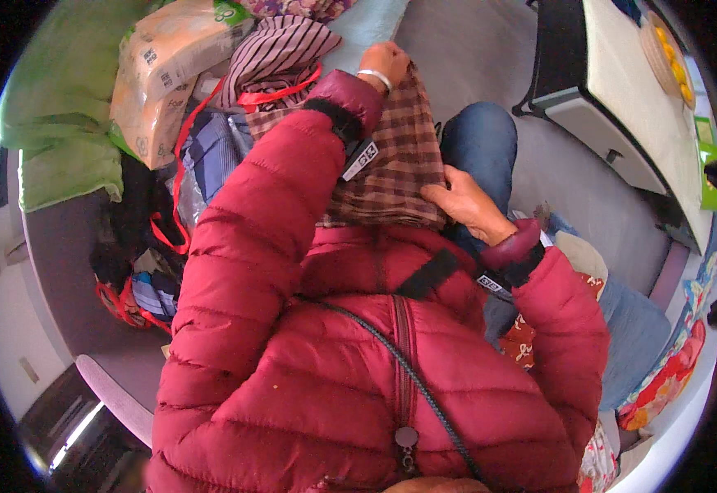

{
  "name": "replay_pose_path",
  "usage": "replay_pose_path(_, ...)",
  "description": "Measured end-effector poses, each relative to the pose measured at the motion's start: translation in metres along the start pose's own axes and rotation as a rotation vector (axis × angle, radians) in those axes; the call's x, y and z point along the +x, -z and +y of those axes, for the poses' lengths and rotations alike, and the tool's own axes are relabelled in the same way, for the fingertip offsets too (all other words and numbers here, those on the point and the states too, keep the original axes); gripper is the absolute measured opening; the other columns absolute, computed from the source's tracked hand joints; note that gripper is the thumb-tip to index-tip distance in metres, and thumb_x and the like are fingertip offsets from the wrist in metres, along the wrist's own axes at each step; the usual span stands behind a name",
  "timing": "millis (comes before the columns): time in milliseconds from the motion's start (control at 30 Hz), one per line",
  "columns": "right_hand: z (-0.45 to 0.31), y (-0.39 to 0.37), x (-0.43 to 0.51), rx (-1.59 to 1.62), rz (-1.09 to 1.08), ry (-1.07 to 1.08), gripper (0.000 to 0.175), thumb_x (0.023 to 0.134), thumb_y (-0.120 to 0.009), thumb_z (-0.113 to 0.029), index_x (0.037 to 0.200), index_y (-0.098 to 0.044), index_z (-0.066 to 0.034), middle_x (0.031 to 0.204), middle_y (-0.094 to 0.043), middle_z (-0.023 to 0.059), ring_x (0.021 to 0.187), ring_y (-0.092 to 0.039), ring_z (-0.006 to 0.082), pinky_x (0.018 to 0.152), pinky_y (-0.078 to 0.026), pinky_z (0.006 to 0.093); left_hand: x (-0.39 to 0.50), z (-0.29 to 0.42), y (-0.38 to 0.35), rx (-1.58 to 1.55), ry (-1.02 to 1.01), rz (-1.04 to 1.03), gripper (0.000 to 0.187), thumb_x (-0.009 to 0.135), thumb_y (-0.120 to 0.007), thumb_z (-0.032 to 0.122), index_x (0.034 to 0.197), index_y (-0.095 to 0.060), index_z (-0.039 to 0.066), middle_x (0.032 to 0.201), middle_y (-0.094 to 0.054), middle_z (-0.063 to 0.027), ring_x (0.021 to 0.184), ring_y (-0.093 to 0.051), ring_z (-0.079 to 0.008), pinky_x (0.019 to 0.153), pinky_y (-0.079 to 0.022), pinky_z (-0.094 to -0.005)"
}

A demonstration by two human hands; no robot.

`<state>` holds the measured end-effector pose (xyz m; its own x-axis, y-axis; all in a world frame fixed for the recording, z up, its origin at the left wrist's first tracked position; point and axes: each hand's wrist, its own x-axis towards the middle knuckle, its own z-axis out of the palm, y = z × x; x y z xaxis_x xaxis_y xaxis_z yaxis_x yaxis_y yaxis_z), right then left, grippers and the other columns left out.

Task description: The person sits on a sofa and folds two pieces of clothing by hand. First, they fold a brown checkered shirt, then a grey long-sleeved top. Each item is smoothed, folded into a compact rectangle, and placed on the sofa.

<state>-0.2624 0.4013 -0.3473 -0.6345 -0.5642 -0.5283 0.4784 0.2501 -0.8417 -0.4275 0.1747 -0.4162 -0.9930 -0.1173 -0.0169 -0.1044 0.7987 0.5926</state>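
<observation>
A brown checked cloth (395, 148) lies spread over my lap, its near end bunched against my red padded jacket (358, 265). At the cloth's far corner my left hand (386, 65), with a pale bracelet (376, 79) at the wrist, grips the fabric with curled fingers. My right hand (466, 203) pinches the cloth's right edge between thumb and fingers, beside my knee in blue jeans (485, 138). Part of the cloth is hidden behind my left sleeve. A striped fabric bundle (278, 55) with a red strap (281, 92) sits just beyond my left forearm.
Plastic-wrapped packs (167, 74) stand at the upper left by a green cloth (56, 111). Folded blue clothing (210, 151) lies left of my arm. A white-topped table (629, 68) at the right bears a woven tray of round yellow items (669, 55). Denim clothing (632, 333) lies right.
</observation>
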Motion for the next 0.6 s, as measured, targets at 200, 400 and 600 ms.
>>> replay_pose_path(200, -0.007, 0.0, 0.0, 0.064, 0.012, -0.062, 0.041, 0.086, -0.062, -0.014, 0.12, -0.049, 0.0056, 0.111, -0.061, 0.0117, 0.098, -0.058, 0.018, 0.087, -0.047, 0.0312, -0.007, 0.002, 0.029, -0.076, -0.144, -0.27, 0.037, 0.083, -0.062, 0.036, 0.106, -0.068, 0.008, 0.106, -0.066, -0.0193, 0.099, -0.062, -0.0345, 0.089, -0.048, -0.0391)
replay_pose_path(400, -0.014, 0.002, 0.004, 0.197, -0.093, -0.127, 0.049, 0.086, -0.067, -0.014, 0.126, -0.045, 0.0023, 0.12, -0.057, 0.0117, 0.107, -0.056, 0.0188, 0.095, -0.044, 0.0326, -0.088, -0.068, 0.122, -0.009, -0.154, 0.188, 0.051, 0.074, -0.07, 0.037, 0.11, -0.065, 0.002, 0.108, -0.065, -0.0202, 0.103, -0.061, -0.0349, 0.09, -0.048, -0.0396)
replay_pose_path(600, -0.017, 0.002, 0.003, 0.211, -0.096, -0.105, 0.056, 0.084, -0.067, -0.011, 0.132, -0.041, 0.0017, 0.125, -0.055, 0.0105, 0.112, -0.054, 0.0189, 0.1, -0.039, 0.0323, -0.255, -0.156, 0.175, -0.209, 0.593, 0.141, 0.048, 0.078, -0.073, 0.032, 0.11, -0.061, -0.001, 0.098, -0.065, -0.0126, 0.09, -0.062, -0.0246, 0.079, -0.049, -0.0332)
